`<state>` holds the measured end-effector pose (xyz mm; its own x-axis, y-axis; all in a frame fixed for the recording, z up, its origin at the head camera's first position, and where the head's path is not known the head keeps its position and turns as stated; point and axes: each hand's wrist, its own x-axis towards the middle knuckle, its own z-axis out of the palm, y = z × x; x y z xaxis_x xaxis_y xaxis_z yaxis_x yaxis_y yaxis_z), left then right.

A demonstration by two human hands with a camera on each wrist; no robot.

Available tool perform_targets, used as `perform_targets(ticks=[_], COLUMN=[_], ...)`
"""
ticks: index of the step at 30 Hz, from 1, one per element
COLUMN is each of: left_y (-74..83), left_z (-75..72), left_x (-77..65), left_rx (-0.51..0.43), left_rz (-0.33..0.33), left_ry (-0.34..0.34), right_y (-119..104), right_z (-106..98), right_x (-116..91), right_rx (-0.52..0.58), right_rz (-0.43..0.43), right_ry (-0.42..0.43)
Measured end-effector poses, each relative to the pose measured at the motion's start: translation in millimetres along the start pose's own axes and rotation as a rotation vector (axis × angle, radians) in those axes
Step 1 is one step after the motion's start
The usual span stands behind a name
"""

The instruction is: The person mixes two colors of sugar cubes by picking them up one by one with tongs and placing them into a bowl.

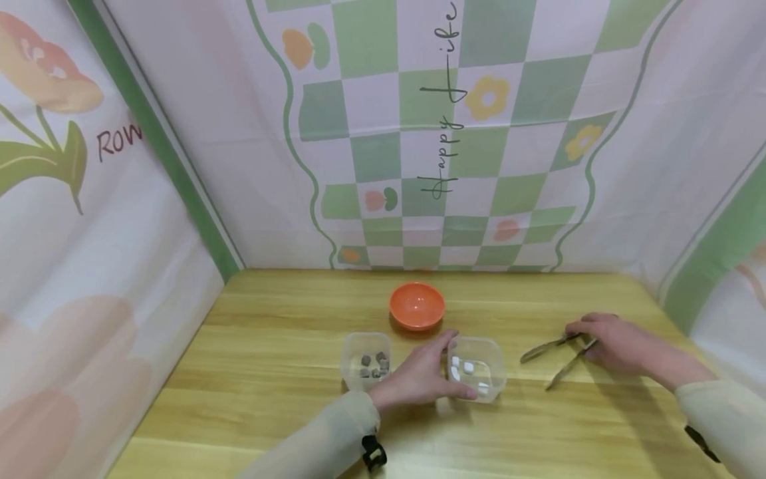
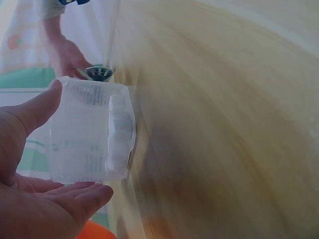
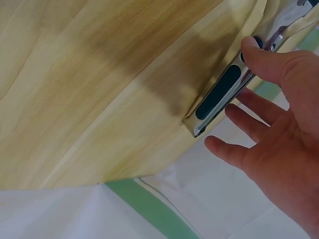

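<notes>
We've L hand gripping clear tub w/ white cubes, R hand pinching tongs.
Tongs spread apart; orange bowl farther back, 2nd tub w/ dark cubes.

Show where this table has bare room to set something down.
Bare: the table left of the dark-piece container; also beyond the tongs, right of the orange bowl. Crowded: around the left hand, by the white-piece container and bowl.
</notes>
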<state>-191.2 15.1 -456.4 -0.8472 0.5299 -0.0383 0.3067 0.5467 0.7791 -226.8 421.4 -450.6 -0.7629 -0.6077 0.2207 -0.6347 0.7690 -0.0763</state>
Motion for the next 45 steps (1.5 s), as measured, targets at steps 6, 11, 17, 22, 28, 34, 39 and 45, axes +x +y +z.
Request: perform_targets(ticks=[6, 11, 17, 22, 28, 34, 39, 45], left_y=[-0.6, -0.3, 0.4, 1.6, 2.4, 0.7, -1.9, -2.5], left_z=[2.1, 2.4, 2.2, 2.0, 0.8, -0.4, 0.1, 0.5], left_x=[2.1, 1.6, 1.0, 1.0, -0.1, 1.5, 2.9, 2.9], left_rx=[-0.005, -0.008, -0.023, -0.031, -0.043, -0.048, -0.032, -0.025], left_rz=[0.018, 0.020, 0.003, 0.000, -0.007, 0.000, 0.005, 0.003], left_ry=[0.012, 0.011, 0.013, 0.017, 0.015, 0.014, 0.013, 0.014], right_y=[6, 4, 0, -1, -7, -15, -24, -37], right_z=[5, 2, 1, -2, -10, -16, -21, -31], right_x=[-2, -8, -15, -18, -20, -22, -24, -31], right_rx=[-0.028, -0.026, -0.036, -0.072, -0.098, -0.115, -0.124, -0.145], right_rz=[-0.095, -0.042, 0.007, -0.008, -0.020, 0.006, 0.017, 0.050], right_ry=[0.100, 0.045, 0.027, 0.097, 0.152, 0.163, 0.178, 0.190])
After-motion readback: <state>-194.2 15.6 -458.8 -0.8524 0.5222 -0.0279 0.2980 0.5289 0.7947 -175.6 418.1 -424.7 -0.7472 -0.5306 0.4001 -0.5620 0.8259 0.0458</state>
